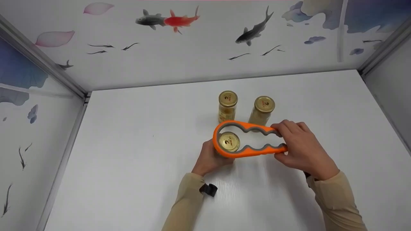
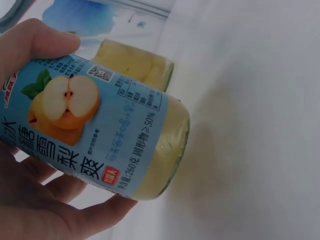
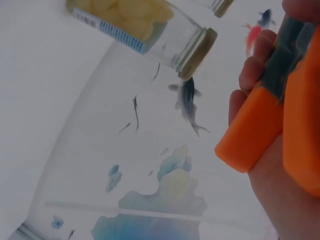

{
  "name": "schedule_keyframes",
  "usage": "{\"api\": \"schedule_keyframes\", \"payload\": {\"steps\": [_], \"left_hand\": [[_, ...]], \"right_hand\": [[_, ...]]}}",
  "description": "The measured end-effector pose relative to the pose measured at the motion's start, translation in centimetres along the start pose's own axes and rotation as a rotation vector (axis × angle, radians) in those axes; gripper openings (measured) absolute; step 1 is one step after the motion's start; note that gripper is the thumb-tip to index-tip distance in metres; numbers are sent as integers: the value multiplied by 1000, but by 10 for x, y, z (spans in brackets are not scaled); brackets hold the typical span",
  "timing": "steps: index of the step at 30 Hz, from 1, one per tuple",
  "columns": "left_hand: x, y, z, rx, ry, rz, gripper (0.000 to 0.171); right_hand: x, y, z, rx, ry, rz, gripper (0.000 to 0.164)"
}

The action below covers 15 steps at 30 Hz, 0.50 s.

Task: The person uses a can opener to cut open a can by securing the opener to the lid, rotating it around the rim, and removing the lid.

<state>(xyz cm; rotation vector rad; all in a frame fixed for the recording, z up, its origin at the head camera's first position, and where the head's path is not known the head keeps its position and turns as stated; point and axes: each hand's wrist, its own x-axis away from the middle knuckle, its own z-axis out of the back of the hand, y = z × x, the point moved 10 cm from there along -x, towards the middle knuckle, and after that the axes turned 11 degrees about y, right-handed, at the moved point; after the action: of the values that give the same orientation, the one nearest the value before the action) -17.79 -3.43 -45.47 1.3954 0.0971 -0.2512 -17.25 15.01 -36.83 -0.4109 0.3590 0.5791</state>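
My left hand grips a glass jar of pears with a blue label, its gold lid facing up in the head view. An orange jar opener with a grey wavy inner edge is held by both handle ends in my right hand. The opener's rounded end loops around the lid, whose left side lies near the curve. In the right wrist view the orange handle lies across the palm, with fingers curled over the grey part.
Two more gold-lidded jars stand behind the opener: one jar straight back, another jar to the right. The white table meets printed walls at the back and left.
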Motion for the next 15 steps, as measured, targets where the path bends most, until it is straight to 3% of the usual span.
{"api": "schedule_keyframes", "payload": {"steps": [2,5,8,12,15], "left_hand": [[-2,15,-10,102,-48,-31,56],[-4,20,-27,180,-122,-82,56],[-3,9,-38,132,-160,-75,58],[-1,-13,-39,17,-124,-39,67],[0,-19,-38,-25,-98,-43,68]], "right_hand": [[-2,-6,-7,3,-21,9,55],[-4,-12,-16,6,-39,17,53],[-6,-16,-21,5,-45,22,51],[-8,-21,-25,-6,-51,23,50],[-9,-24,-27,-7,-58,31,50]]}}
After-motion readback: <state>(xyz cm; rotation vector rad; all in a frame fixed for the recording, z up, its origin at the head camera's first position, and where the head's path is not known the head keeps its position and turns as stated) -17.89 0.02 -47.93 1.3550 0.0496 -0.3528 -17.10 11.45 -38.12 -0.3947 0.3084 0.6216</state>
